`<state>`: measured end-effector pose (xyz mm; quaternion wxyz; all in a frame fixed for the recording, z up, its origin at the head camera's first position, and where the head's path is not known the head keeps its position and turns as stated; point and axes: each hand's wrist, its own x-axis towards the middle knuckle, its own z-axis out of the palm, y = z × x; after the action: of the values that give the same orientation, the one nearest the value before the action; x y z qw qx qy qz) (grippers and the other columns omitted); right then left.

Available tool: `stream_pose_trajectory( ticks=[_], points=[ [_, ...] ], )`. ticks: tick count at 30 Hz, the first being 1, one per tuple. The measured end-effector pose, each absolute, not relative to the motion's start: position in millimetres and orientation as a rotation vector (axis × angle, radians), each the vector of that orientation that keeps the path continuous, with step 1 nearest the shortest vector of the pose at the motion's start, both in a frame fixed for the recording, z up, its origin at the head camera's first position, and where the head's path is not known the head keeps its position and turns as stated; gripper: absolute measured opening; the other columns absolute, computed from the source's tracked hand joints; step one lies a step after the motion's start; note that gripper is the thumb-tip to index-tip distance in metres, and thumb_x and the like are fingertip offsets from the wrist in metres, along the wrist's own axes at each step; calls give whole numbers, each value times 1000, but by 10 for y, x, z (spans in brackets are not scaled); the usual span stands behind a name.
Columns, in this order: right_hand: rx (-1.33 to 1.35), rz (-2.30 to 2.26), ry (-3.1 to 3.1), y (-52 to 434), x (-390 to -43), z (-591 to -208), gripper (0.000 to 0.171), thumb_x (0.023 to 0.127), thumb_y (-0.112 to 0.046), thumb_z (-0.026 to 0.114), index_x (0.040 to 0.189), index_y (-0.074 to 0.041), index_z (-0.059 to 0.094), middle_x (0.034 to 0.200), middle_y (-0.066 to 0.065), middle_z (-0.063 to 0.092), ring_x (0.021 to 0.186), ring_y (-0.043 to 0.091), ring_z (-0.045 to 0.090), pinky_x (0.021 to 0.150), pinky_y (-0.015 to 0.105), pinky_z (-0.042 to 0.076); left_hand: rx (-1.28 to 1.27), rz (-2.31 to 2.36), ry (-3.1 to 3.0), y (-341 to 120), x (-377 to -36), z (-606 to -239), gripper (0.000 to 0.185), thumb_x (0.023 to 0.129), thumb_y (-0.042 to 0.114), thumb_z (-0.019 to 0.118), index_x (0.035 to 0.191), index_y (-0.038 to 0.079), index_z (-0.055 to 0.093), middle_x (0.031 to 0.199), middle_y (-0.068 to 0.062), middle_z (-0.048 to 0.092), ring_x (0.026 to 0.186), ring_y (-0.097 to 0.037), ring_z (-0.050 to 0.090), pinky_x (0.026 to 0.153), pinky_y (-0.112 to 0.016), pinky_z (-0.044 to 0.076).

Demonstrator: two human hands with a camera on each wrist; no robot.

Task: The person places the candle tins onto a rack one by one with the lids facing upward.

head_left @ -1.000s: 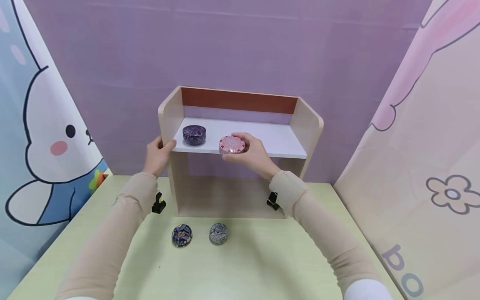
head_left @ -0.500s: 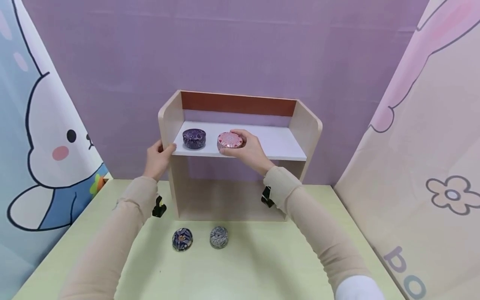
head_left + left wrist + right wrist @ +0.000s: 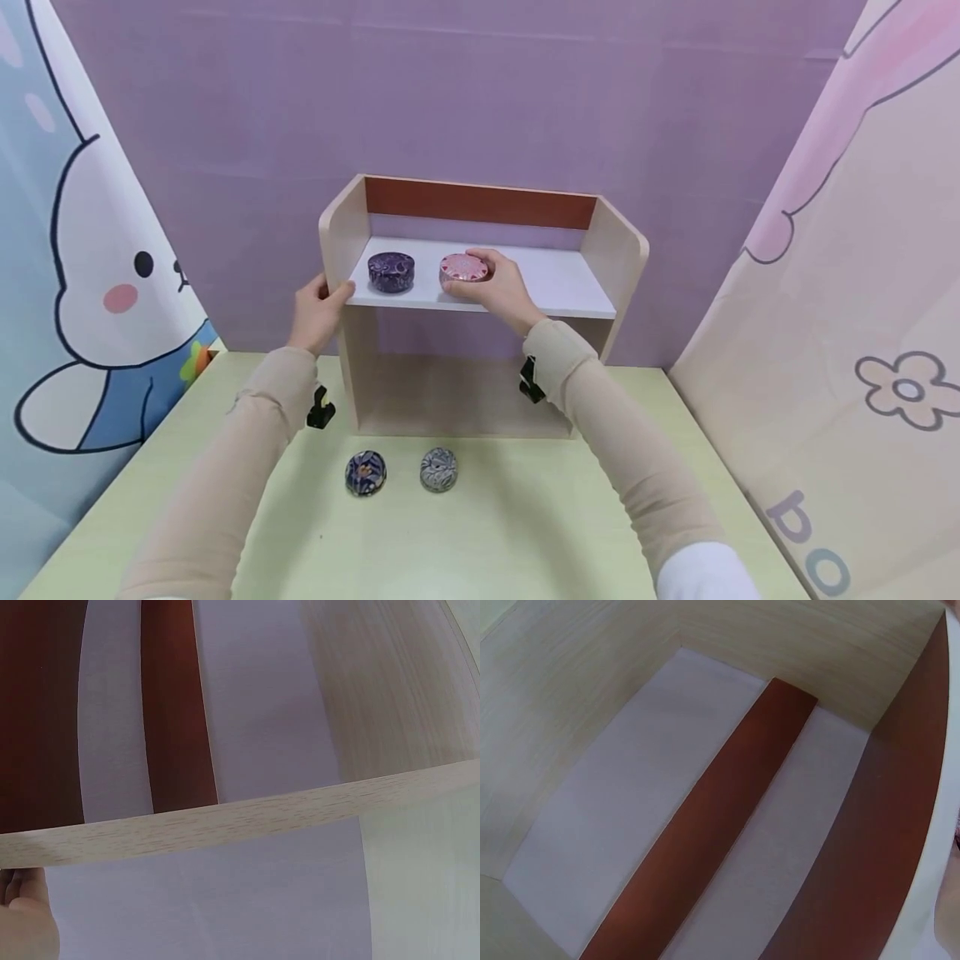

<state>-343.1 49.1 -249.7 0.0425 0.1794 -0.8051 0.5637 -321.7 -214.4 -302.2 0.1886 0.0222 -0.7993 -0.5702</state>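
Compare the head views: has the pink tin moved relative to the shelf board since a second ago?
Yes. The pink tin, gripped by the right hand, has gone from the shelf board's front edge further back, beside the purple tin.

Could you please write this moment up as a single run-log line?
right hand: grips pink tin on shelf board | left hand: holds shelf side panel | purple tin: left of pink tin, apart

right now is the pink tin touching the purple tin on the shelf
Apart. The head view shows a strip of bare white shelf between the pink tin, which the right hand grips, and the purple tin to its left.
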Motion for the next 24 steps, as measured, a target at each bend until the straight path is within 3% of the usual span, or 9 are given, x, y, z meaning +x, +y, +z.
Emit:
stream_pose_trajectory(
  ticks=[24],
  points=[
    [506, 1645, -2529, 415, -3638, -2544, 74, 67, -29, 81, 131, -11, 48, 121, 5, 55, 108, 16, 52, 94, 31, 42, 56, -1607, -2246, -2141, -3247, -3026, 50, 91, 36, 50, 131, 6, 48, 116, -18, 56, 96, -18, 49, 83, -26, 40]
  ],
)
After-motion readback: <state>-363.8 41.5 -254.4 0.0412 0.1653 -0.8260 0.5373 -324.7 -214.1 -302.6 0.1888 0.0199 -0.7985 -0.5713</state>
